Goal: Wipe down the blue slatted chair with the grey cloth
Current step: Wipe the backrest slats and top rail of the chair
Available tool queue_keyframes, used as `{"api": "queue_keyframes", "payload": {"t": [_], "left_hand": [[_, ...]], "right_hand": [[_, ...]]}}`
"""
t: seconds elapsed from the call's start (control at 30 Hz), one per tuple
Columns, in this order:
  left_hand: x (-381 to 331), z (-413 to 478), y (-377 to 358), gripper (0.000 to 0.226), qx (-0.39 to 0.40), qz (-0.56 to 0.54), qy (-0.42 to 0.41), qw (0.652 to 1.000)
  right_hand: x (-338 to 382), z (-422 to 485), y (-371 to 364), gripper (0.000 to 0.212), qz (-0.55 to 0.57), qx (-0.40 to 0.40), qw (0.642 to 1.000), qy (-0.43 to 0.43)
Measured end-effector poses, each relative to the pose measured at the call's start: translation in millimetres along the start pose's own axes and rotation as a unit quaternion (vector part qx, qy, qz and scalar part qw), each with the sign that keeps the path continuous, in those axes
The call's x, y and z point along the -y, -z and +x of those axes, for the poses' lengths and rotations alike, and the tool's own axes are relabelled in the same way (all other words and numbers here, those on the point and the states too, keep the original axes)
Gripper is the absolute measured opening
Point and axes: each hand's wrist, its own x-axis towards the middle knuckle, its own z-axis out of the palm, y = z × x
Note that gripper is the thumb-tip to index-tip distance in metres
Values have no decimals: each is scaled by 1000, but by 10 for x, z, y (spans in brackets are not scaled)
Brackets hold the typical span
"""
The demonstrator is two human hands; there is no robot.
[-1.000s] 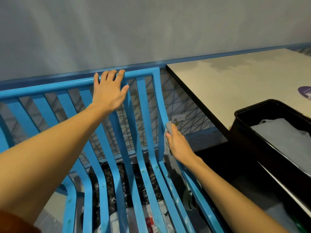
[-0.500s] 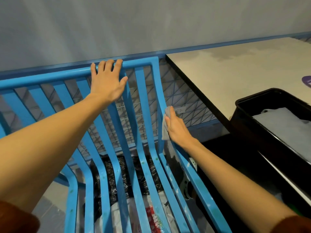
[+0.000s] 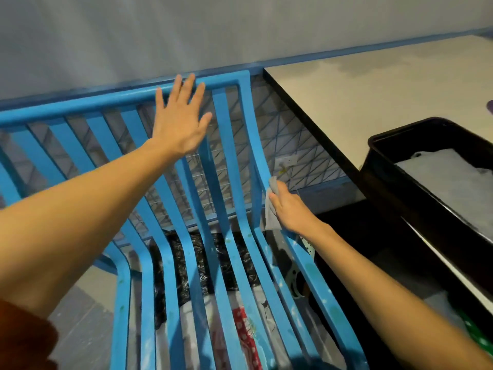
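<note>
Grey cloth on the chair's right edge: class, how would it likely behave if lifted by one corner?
The grey cloth would probably go floppy: it bunches under the right hand and drapes down the blue slatted chair. It likely weighs little, since fingertips alone pin it. Dampness cannot be told.

The chair (image 3: 229, 198) stands in front of me, its back toward the wall (image 3: 186, 30). My left hand (image 3: 180, 121) lies flat on the upper slats. My right hand (image 3: 289, 209) presses the cloth (image 3: 270, 214) against the rightmost slat. To the right is a table (image 3: 373, 86), with a bin (image 3: 386, 166) on it nearer me.
</note>
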Motion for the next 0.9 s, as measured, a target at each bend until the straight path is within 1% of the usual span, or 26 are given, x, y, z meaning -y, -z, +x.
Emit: {"api": "queue_keyframes", "payload": {"t": [0.07, 0.13, 0.2, 0.23, 0.27, 0.37, 0.43, 0.57, 0.77, 0.9], "left_hand": [[-290, -276, -114, 58, 25, -24, -78, 996], [-660, -634, -292, 54, 93, -79, -136, 983], [-1000, -993, -496, 54, 161, -120, -175, 964], [-1131, -1167, -590, 55, 186, -138, -181, 956], [-1220, -1322, -677, 55, 202, -164, -174, 950], [-1348, -1639, -839, 55, 229, -246, -108, 936], [-1382, -1683, -846, 56, 236, -240, -87, 937], [-1468, -1641, -765, 57, 256, -214, -74, 940], [-1524, -1642, -742, 58, 274, -215, -49, 936], [-1538, -1641, -751, 56, 285, -214, -42, 933]], "right_hand": [[-62, -222, -6, 45, -15, 23, 1000, -7], [-102, -402, -9, 44, -16, 23, 999, -20], [-157, -519, -25, 43, 7, 26, 999, -36], [-198, -569, -39, 44, 18, 32, 999, -40], [-235, -624, -46, 44, 22, 40, 998, -46], [-344, -794, -53, 46, 25, 62, 995, -77], [-360, -857, -37, 47, 23, 72, 993, -87], [-227, -801, 29, 46, 6, 87, 989, -116], [-114, -754, 27, 45, 28, 54, 991, -121], [-184, -922, -3, 46, 12, 50, 991, -126]]}}
